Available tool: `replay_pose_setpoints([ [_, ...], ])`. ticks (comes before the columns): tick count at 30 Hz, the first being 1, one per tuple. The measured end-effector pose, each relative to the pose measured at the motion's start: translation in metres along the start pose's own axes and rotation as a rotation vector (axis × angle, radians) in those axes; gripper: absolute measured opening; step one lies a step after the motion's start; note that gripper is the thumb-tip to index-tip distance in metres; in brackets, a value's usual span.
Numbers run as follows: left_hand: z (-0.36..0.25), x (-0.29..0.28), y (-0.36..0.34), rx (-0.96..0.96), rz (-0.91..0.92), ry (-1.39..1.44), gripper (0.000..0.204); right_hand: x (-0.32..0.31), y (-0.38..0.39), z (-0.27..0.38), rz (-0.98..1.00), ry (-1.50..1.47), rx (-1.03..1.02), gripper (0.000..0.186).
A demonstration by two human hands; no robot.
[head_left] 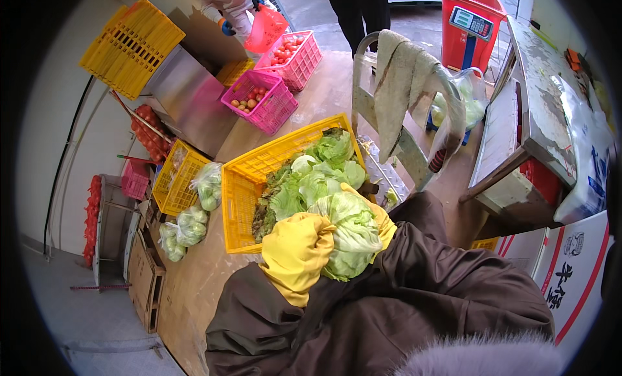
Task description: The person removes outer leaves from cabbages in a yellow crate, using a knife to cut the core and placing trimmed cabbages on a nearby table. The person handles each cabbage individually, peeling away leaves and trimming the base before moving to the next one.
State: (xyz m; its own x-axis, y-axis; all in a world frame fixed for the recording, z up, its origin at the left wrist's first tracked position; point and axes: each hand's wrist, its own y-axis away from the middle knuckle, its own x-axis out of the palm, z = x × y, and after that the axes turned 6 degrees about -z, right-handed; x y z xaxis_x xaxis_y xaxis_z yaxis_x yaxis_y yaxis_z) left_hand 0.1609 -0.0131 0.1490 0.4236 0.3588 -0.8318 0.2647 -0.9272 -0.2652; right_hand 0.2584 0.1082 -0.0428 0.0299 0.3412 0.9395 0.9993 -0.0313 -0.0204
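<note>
A round head of iceberg lettuce (350, 236) is held up close to me, over the near edge of a yellow plastic crate (241, 214). My right hand (387, 225), in a yellow glove, supports it from the right and behind; most of its fingers are hidden by the head. Pressed to the lettuce's left side is my left hand (296, 249), also yellow-gloved, its fingers curled in at the outer leaves. Loose green lettuce leaves (317, 175) fill much of the crate, with darker, browned ones along its left part.
Beyond the crate stand a purple basket (262, 110) of potatoes and a pink basket (301, 61) of tomatoes. Another person holds a red bag (266, 29). A metal chair frame (414, 139) with a cloth is ahead right. Bagged green vegetables (191, 225) lie left, a worn table (541, 97) right.
</note>
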Motion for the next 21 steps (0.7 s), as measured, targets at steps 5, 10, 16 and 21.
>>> replay_pose_setpoints([
  [5, 0.017, -0.022, -0.014, -0.421, 0.148, 0.438, 0.021, -0.016, 0.005, -0.019, 0.063, 0.146, -0.109, 0.041],
  [10, 0.041, -0.002, -0.049, -0.497, 0.405, 0.963, 0.012, -0.032, 0.006, -0.037, 0.091, 0.12, 0.125, 0.047],
  [16, 0.11, 0.065, -0.061, -0.823, 0.534, 1.573, 0.011, -0.035, 0.008, -0.05, 0.265, 0.075, 0.182, 0.059],
  [21, 0.18, 0.088, -0.048, -0.94, 0.15, 1.525, 0.056, -0.028, 0.013, -0.058, 0.237, 0.199, 0.116, 0.061],
])
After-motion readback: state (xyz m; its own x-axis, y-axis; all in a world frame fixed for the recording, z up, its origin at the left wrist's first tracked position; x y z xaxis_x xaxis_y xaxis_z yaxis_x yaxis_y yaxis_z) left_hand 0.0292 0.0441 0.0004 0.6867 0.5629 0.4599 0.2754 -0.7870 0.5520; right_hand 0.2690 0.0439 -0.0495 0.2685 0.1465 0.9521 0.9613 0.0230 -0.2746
